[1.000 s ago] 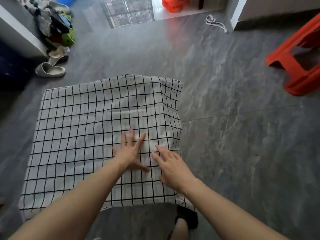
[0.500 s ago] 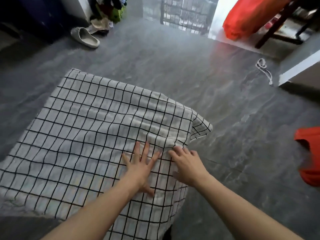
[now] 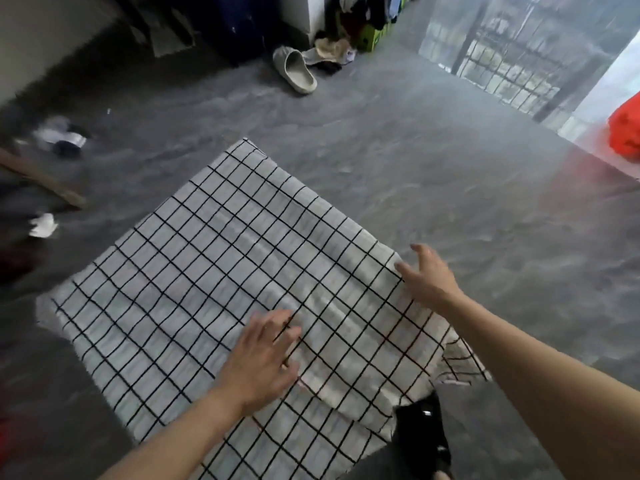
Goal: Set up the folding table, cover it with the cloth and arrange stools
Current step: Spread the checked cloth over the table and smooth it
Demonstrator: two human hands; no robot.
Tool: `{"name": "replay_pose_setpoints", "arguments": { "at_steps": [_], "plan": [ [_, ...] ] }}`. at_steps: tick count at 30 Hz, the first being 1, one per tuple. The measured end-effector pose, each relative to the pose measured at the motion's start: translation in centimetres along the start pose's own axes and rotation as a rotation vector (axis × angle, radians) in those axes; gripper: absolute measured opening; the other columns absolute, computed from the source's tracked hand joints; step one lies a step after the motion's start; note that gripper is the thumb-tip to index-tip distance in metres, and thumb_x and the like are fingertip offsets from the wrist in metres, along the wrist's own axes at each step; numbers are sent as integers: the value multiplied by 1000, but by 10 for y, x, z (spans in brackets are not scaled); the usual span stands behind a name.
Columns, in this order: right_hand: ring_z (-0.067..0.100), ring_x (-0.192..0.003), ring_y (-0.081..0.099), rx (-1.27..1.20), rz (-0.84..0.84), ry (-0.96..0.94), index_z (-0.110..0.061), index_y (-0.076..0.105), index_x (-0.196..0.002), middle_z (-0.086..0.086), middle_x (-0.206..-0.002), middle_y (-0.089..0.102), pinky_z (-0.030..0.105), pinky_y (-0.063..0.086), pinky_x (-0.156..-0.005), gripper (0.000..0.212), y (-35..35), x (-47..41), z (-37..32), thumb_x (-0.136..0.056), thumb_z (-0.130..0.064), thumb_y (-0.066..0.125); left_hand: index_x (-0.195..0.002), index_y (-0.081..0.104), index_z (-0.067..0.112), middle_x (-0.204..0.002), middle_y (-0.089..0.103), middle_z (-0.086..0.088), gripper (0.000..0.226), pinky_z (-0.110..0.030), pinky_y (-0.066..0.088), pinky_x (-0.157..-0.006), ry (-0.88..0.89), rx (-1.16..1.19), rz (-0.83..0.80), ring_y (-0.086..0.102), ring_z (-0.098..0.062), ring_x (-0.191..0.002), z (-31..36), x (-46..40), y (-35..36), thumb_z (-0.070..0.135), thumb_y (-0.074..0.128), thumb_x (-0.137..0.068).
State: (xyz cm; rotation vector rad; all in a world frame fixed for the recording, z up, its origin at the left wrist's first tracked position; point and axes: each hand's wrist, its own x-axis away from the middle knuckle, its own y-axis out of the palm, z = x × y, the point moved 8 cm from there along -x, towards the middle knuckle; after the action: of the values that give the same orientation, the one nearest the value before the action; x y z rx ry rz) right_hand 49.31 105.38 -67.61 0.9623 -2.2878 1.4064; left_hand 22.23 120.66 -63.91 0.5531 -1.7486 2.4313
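**Checked cloth smoothed over the counter**

Head view: the checked cloth (image 3: 221, 289) drapes the folding counter, which it hides entirely, one corner hanging at the near right. The left hand (image 3: 261, 358) lies flat on it, fingers loosely spread, likely pressing out creases. The right hand (image 3: 427, 277), fingers spread, touches the right edge, apparently tugging it square. A slipper (image 3: 296, 69) and clothes pile (image 3: 360, 19) lie well apart on the floor (image 3: 450, 188); no stool is clearly visible.

Beige slipper (image 3: 295, 71) on grey floor (image 3: 398, 161), clothes pile (image 3: 360, 19) behind
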Motion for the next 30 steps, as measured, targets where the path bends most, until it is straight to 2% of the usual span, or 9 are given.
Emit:
{"name": "replay_pose_setpoints", "arguments": {
  "at_steps": [3, 5, 8, 15, 18, 21, 23, 27, 30],
  "plan": [
    [26, -121, 55, -245, -284, 77, -17, 42, -143, 7, -132, 57, 39, 44, -104, 79, 18, -33, -11, -80, -56, 70, -136, 32, 30, -150, 15, 5, 44, -37, 26, -113, -284, 87, 56, 23, -19, -134, -28, -32, -20, 45, 39, -95],
    [22, -102, 63, -208, -440, 39, -17, 65, -111, 3, -106, 67, 34, 51, -90, 49, 31, -39, -22, -76, -49, 77, -138, 31, 27, -147, 21, 6, 45, -36, 36, -106, -399, 106, 46, 30, -17, -130, -36, -47, -27, 41, 39, -96],
    [16, -74, 62, -38, -519, -69, -16, 67, -75, -2, -72, 64, 28, 48, -66, 29, 32, -36, -34, -75, -43, 79, -137, 32, 26, -138, 29, 8, 44, -31, 44, -88, -443, 62, -19, 38, -16, -120, -34, -74, -38, 38, 42, -96],
    [11, -58, 53, -94, -449, -305, -11, 59, -66, 0, -63, 56, 25, 43, -55, 29, -27, -28, -61, -83, -31, 72, -137, 27, 29, -138, 40, -3, 47, -41, 53, -78, -625, 184, -27, 51, -22, -111, -28, -137, -76, 27, 47, -95],
    [8, -42, 36, -257, -383, -231, -14, 51, -60, -6, -51, 40, 23, 31, -44, 36, -64, -39, -46, -83, -30, 73, -144, 23, 30, -148, 35, -3, 53, -44, 49, -92, -613, 286, -8, 44, -23, -126, -19, -158, -85, 30, 47, -96],
    [14, -52, 50, -313, -329, -145, -6, 64, -69, 0, -57, 55, 33, 43, -55, 32, -92, -58, -10, -79, -35, 75, -151, 17, 28, -160, 14, 1, 60, -45, 38, -107, -583, 325, -74, 27, -22, -141, -10, -169, -81, 31, 45, -98],
    [19, -61, 63, -284, -374, -89, -5, 71, -80, 3, -65, 67, 37, 53, -65, 35, -94, -64, 9, -76, -40, 76, -150, 20, 24, -160, 10, 3, 58, -45, 39, -107, -616, 331, -61, 26, -22, -141, -14, -167, -78, 29, 45, -98],
    [3, -42, 43, -163, -462, 21, -14, 61, -61, -12, -48, 48, 19, 35, -48, 29, -77, -68, 35, -84, -26, 73, -149, 20, 22, -159, 3, -3, 59, -47, 37, -108, -828, 355, -44, 23, -30, -140, -38, -124, -56, 30, 48, -97],
    [11, -63, 56, 130, -599, 31, -14, 70, -78, 0, -72, 64, 21, 41, -57, 14, -52, -64, 43, -82, -26, 75, -149, 15, 24, -160, -7, -7, 63, -59, 29, -109, -1035, 347, -45, 7, -34, -145, -61, -72, -34, 38, 47, -96]
  ]
}}
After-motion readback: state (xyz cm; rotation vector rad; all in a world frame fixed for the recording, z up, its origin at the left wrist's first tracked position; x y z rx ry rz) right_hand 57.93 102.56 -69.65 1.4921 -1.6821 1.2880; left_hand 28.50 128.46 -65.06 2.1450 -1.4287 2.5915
